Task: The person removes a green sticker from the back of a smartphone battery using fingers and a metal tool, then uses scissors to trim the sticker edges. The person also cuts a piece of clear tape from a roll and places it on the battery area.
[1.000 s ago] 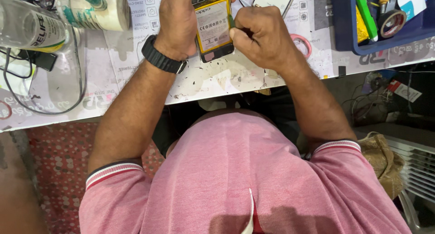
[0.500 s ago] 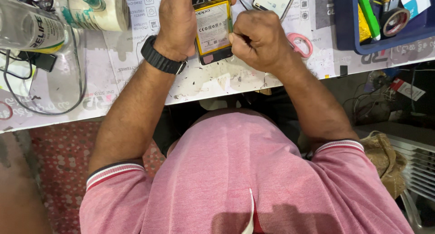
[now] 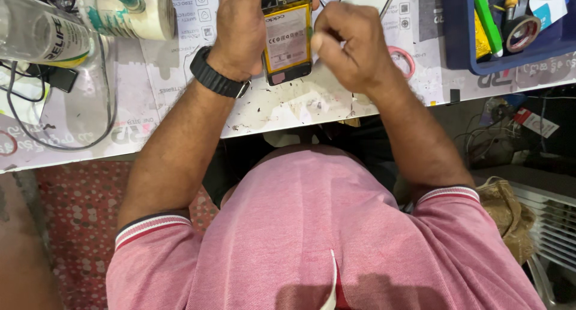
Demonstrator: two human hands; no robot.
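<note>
yellow battery [image 3: 287, 39], black wristwatch [image 3: 217, 81], blue tray [image 3: 459, 40]

The opened phone [image 3: 287, 37] sits on the surface [image 3: 288, 109] between my hands, left grip [image 3: 240, 28] beside it, right grip [image 3: 348, 46] opposite. A tape roll [image 3: 135, 13] lies far left, a tray [image 3: 510, 52] far right.

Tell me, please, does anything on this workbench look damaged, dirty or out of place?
The white mat is scuffed and flecked with dark marks near its front edge. The opened phone, back cover off and battery exposed, is held by the left hand; the right hand works beside it.
</note>
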